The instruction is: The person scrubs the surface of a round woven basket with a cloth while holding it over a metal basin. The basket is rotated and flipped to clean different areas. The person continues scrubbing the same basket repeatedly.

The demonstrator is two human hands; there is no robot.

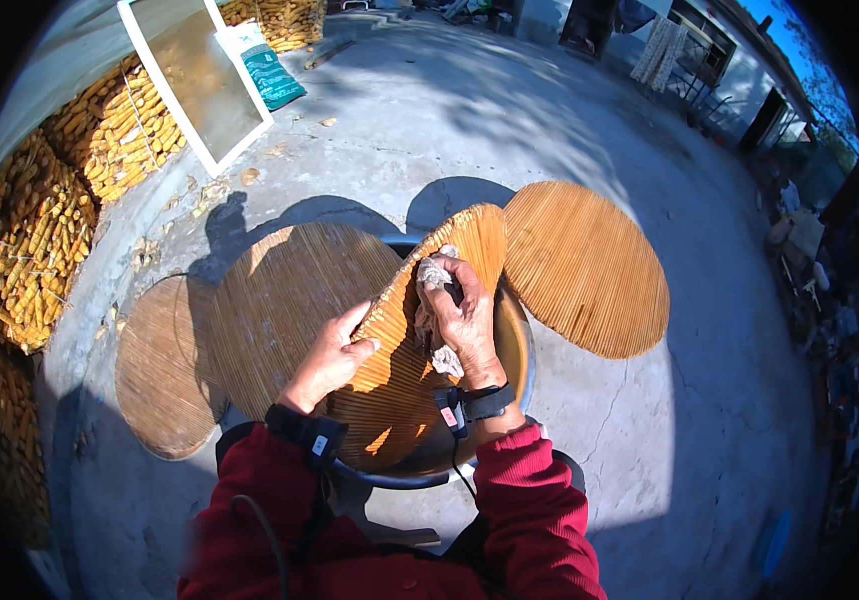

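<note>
A round sorghum-stalk mat (479,234) is tilted up over a wide basin (521,341), its lower part hanging inside the basin. My left hand (333,354) grips the mat's stitched rim on the left, thumb on the ribbed face. In my right hand (467,319) a crumpled greyish-white rag (447,361) is pressed to the ribbed surface. My palm hides part of the rag. The mat covers much of the basin's inside, so I cannot tell whether it holds water.
A larger stalk mat (302,300) leans at the basin's left, overlapping another mat (163,367). One more mat (587,270) lies right. Corn cobs (35,247) are stacked along the left wall, near a white-framed screen (208,82) and a green-white sack (270,71). Clutter lines the right edge.
</note>
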